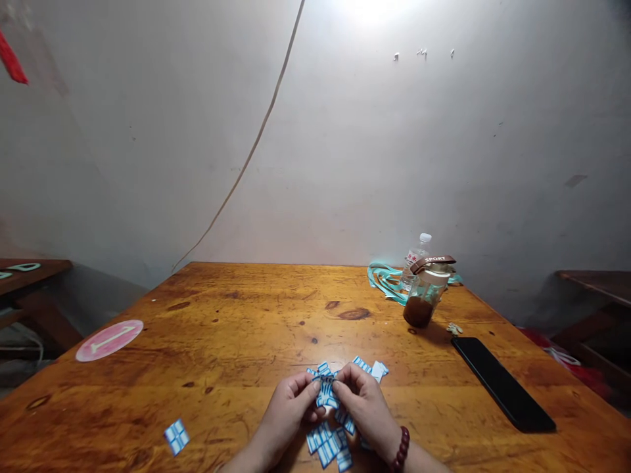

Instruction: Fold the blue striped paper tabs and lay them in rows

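Pinched between the thumbs and fingers of both hands is a small blue-and-white patterned piece, its upper edge dark; whether it is card or cloth I cannot tell. My left hand grips its left side, and my right hand, with a dark red bead bracelet on the wrist, grips the right side. Under and around the hands lies a loose pile of similar flat blue-and-white pieces, partly hidden by my fingers. One more blue-and-white square lies apart on the wooden table, left of my left hand.
A black phone lies to the right. Behind it stand a brown-lidded drinking bottle with dark liquid and a clear plastic bottle, beside turquoise straps. Small pale bits lie near the phone. A pink oval sticker is at left.
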Available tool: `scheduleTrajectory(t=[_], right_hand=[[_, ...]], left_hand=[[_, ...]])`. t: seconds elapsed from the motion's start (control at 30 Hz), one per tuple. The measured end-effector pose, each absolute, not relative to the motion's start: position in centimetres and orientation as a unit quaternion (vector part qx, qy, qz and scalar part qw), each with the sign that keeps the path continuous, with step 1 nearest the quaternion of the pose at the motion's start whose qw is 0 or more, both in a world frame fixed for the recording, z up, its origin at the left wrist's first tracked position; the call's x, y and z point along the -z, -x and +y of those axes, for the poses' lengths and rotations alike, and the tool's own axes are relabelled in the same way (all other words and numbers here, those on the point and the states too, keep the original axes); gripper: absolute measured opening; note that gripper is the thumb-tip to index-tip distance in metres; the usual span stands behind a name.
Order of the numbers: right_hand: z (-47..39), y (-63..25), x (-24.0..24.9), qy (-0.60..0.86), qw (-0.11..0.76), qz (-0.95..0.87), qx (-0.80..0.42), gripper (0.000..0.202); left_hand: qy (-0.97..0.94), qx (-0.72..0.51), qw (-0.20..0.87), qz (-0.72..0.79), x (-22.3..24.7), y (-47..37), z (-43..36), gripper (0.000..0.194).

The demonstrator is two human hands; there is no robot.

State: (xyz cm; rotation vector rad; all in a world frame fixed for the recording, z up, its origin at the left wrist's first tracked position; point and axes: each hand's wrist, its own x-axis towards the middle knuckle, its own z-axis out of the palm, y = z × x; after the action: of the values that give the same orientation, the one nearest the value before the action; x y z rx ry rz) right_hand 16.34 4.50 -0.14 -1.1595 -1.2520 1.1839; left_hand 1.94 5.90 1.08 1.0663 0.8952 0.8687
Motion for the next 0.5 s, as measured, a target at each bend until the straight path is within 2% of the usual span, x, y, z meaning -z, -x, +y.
scheduleTrajectory(t=[0.27,0.5], right_hand=[[4.47,-16.42,0.46,0.474,0.487,-0.554,-0.48,0.018],[4.55,-16.5,0.15,0.474,0.504,-0.549,-0.468,0.018]], left_hand=[[-0.533,-0.342,0.655,0.412,-1.0,-1.68,5.89,0.033],[-0.534,-0.331,0.657,0.416,-0.85,-1.59,6.12,0.033]])
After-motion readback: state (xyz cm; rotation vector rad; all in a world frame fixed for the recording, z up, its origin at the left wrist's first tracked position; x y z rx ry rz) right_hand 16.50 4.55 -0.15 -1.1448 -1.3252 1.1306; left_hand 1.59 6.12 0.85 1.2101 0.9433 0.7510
